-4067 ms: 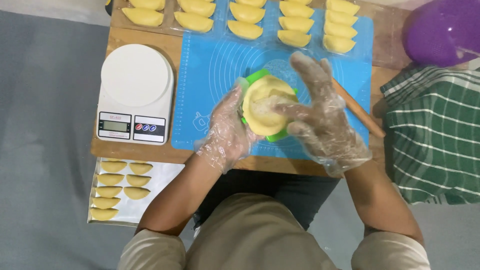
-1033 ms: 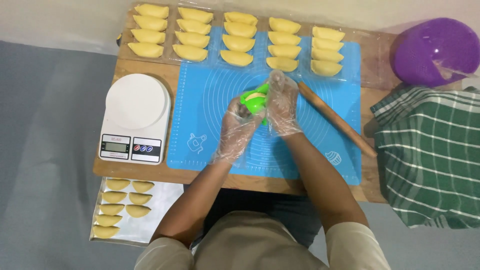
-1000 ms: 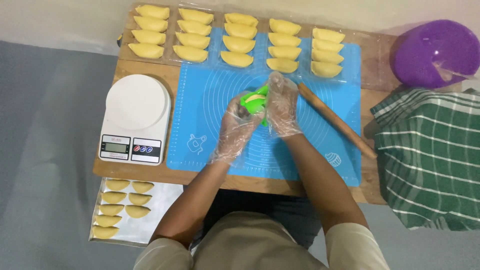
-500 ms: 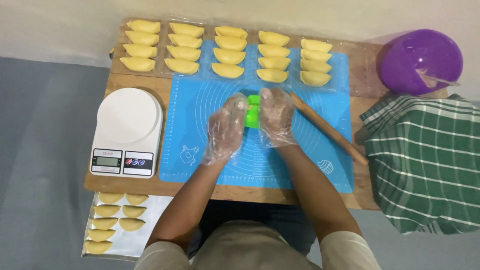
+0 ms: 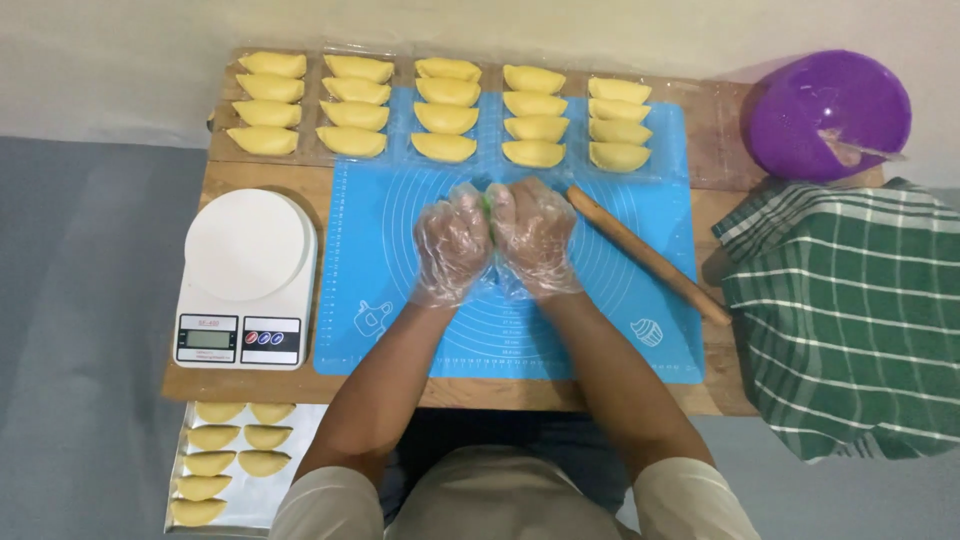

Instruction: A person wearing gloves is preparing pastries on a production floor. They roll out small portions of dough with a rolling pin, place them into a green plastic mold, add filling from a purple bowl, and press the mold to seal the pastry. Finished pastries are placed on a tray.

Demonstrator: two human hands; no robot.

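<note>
Nearest the person, below the near-left corner of the wooden table (image 5: 250, 385), a tray (image 5: 290, 500) holds two short columns of yellow folded pastries (image 5: 215, 463). On the table itself a blue silicone baking mat (image 5: 400, 300) lies flat, and a white kitchen scale (image 5: 247, 275) sits just to the left of the mat. Over the middle of the mat both hands, in clear plastic gloves, are pressed side by side: the left hand (image 5: 452, 243) and the right hand (image 5: 535, 238) are closed together around a green pastry mould (image 5: 488, 208), of which only a thin green strip shows between the fingers. A wooden rolling pin (image 5: 650, 256) lies slantwise on the mat just right of the right hand. To the right of the mat a green checked cloth (image 5: 850, 320) covers something. Along the far edge of the mat stand five groups of yellow half-moon pastries (image 5: 445, 118), three to a group. At the far right of the mat sits a purple bowl (image 5: 825, 112) covered with clear film.
</note>
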